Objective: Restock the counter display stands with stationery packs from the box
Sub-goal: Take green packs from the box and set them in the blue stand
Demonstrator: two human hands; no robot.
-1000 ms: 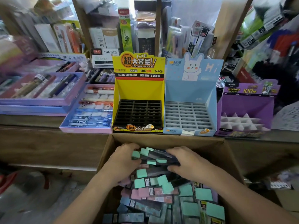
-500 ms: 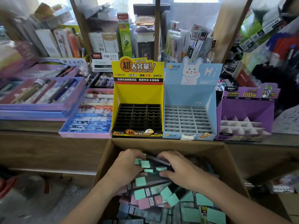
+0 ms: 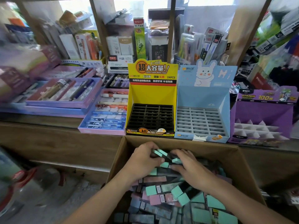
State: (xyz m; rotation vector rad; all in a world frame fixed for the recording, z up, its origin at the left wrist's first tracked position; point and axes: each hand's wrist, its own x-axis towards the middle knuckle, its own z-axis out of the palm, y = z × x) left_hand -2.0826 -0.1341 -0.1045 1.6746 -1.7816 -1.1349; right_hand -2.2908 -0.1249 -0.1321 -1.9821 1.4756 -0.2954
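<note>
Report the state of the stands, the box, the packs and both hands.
yellow stand, slots empty.
blue stand, slots empty.
purple stand, no packs visible between its dividers.
cardboard box, open, filled with loose packs.
bundle of packs, held between both hands over the pile.
left hand, grips the bundle's mint end.
right hand, grips the bundle from the other side.
</note>
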